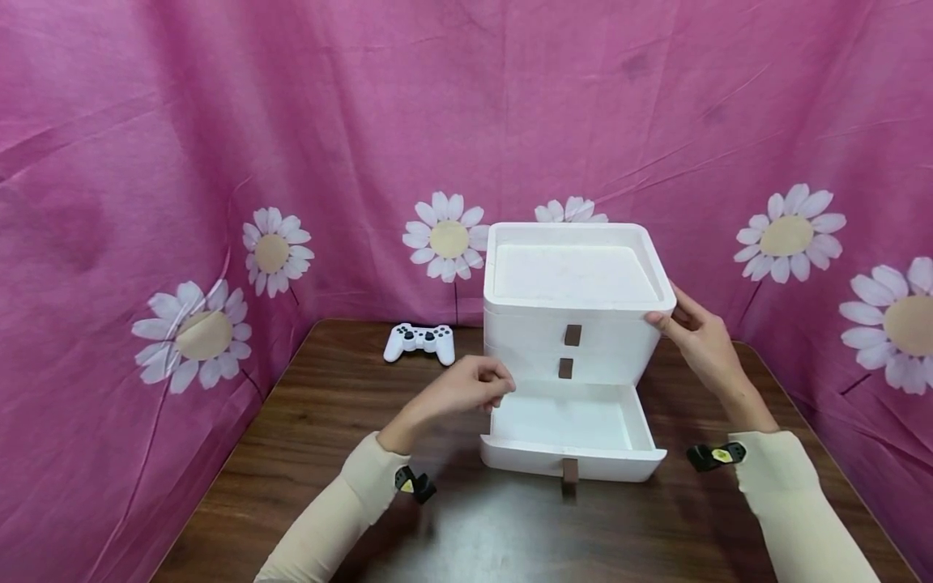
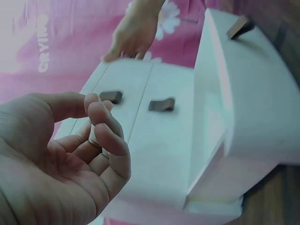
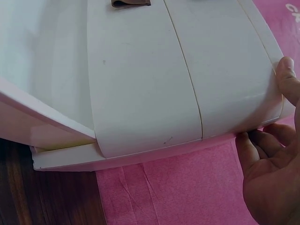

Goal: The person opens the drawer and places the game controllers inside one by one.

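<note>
A white drawer unit (image 1: 561,344) with brown pull tabs stands on the table, its bottom drawer (image 1: 576,461) pulled out and bare inside. My left hand (image 1: 470,385) hovers over the left side of that drawer. In the left wrist view its fingers (image 2: 110,136) are curled, the thumb tip meets the index finger, and nothing shows between them. At the upper right front corner of the unit, my right hand (image 1: 696,340) grips it. The right wrist view has the thumb (image 3: 287,75) on the front face and the other fingers against the side.
A white game controller (image 1: 419,344) lies on the dark wooden table (image 1: 350,429), left of the unit. Behind and around the table hangs a pink curtain (image 1: 364,121) with daisies. The unit's top is a shallow rimmed tray (image 1: 572,271).
</note>
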The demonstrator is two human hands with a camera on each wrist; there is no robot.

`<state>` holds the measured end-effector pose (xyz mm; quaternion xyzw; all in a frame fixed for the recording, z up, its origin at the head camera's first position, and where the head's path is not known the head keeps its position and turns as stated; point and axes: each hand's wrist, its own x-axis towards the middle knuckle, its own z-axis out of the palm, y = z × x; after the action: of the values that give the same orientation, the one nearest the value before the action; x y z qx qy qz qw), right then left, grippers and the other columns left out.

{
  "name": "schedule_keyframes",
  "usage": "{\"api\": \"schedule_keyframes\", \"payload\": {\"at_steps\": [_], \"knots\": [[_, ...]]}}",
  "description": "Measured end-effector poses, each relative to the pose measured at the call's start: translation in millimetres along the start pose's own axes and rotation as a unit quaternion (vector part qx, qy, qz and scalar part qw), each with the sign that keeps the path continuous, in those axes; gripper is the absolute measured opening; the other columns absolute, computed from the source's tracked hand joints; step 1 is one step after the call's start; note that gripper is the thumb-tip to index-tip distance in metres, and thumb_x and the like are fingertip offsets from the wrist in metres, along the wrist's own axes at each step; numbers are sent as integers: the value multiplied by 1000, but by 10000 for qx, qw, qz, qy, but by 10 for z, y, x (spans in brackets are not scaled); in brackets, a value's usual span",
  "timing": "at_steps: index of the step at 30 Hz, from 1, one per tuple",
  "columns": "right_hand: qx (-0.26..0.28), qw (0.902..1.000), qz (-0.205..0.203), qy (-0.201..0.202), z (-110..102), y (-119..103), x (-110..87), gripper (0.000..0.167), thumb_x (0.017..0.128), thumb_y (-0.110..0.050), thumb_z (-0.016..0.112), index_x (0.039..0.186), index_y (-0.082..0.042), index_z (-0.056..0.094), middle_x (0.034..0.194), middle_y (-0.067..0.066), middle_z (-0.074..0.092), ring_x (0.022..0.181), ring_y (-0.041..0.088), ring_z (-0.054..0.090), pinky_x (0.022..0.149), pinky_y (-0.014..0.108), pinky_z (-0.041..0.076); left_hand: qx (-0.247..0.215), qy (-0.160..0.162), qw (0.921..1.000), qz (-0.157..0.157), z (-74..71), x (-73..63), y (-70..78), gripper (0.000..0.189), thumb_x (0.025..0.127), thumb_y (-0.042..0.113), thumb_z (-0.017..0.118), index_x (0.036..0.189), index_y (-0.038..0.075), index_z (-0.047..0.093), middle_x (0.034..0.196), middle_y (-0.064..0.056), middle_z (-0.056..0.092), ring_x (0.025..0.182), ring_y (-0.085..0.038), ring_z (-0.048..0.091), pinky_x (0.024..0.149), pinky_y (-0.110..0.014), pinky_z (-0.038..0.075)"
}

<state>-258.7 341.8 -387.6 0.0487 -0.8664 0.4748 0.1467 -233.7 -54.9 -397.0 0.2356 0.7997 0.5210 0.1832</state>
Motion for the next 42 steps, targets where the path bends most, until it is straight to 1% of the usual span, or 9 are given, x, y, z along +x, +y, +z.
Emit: {"api": "schedule_keyframes", "payload": {"at_steps": [5,7,12,16,22,29,33,37,42], "knots": [[-114,9999,66,-19,-14,-43,-7,76,104,-41,69,168,-23,32,160,25,49,106,-20,53,82,0,46,-141,156,9998,13,-193,27,0,13,104,14,65,103,3,72,73,-4,63,66,-15,59,61,-25,50],[-146,9999,69,-39,-19,-42,-4,76,104,-41,69,168,-24,33,160,25,50,106,-19,53,81,0,46,-76,246,9997,30,-264,44,-7,13,104,15,65,103,3,72,74,-5,64,66,-14,60,61,-25,50],[-206,9997,87,-37,-27,-34,-2,77,103,-42,70,167,-22,33,159,26,50,107,-17,54,80,1,47,46,535,9986,-8,-426,89,-20,15,104,16,66,102,3,72,73,-2,62,67,-13,62,62,-26,51],[-257,9997,27,-45,-38,-50,6,76,102,-40,72,167,-24,35,158,26,50,106,-20,52,80,0,46,5,746,9972,-95,-543,133,-17,15,103,16,67,99,3,72,72,-2,60,65,-15,60,61,-27,50],[-362,9993,-82,-27,-69,-82,13,74,101,-36,74,165,-22,38,155,26,53,102,-24,51,78,0,47,-2,935,9954,-232,-698,210,-19,14,103,12,66,100,0,72,70,-2,61,64,-16,59,57,-24,49],[-376,9990,-209,73,-96,-86,21,73,99,-32,77,163,-17,43,150,29,55,101,-26,50,77,0,48,360,1091,9932,-183,-837,320,-64,16,104,12,64,102,-2,72,69,-2,60,62,-12,59,58,-25,50],[-353,9990,-260,131,-103,-110,16,73,99,-30,79,161,-15,45,149,31,56,100,-27,50,76,0,48,521,1188,9915,-37,-903,399,-94,16,104,12,64,102,-2,72,73,-8,64,62,-12,59,58,-24,50],[-432,9987,-194,191,-101,-137,15,75,97,-35,80,161,-16,46,149,29,57,98,-28,50,76,0,48,654,1309,9892,8,-962,479,-112,16,103,12,64,102,-2,72,79,-18,68,63,-14,61,58,-22,49],[-489,9982,-210,293,-81,-150,2,76,96,-37,81,161,-17,47,151,26,57,100,-26,51,76,0,48,1046,1387,9848,32,-1040,558,-134,18,103,14,64,104,-1,73,83,-19,70,67,-20,66,65,-32,57]]}}
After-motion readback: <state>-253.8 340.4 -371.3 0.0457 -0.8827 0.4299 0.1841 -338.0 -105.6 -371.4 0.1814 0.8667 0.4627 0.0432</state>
